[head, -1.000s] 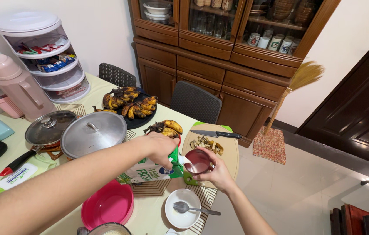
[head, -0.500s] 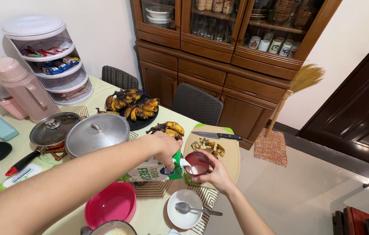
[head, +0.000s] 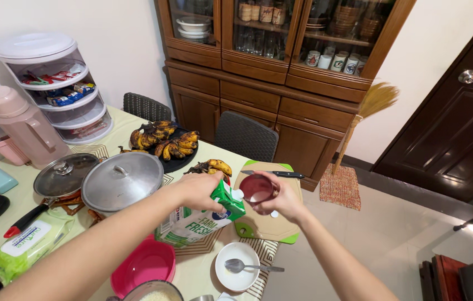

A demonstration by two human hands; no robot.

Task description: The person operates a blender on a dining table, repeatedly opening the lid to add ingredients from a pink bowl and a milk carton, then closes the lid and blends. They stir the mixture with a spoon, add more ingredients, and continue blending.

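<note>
Now, line by line:

Left hand: my left hand [head: 198, 189] is clamped on the top of the carton [head: 200, 216], which is tilted with its spout to the right.
Carton: white and green, green lettering on its side, a round blue mark near the spout; it hangs over the table [head: 108, 146], just left of the board [head: 273, 227].
Right hand: my right hand [head: 284, 202] is wrapped round the cup [head: 256, 188], held at the spout.
Cup: small, dark red, with white liquid in the bottom; it touches the spout or sits just beside it, I cannot tell which.
Board: pale with a green rim, under my right hand; a knife [head: 281, 174] lies at its far edge.
Near: a white bowl [head: 237, 258] with a spoon [head: 246, 267], a pink bowl [head: 144, 263] to its left.
Left: a green pack [head: 24, 243] of wipes with a white label, flat on the table.
Far left: a round tiered rack [head: 52, 83] holding small red and blue packets.
Middle: two lidded pans [head: 119, 181], with dark bananas [head: 164, 139] on a plate beyond.
</note>
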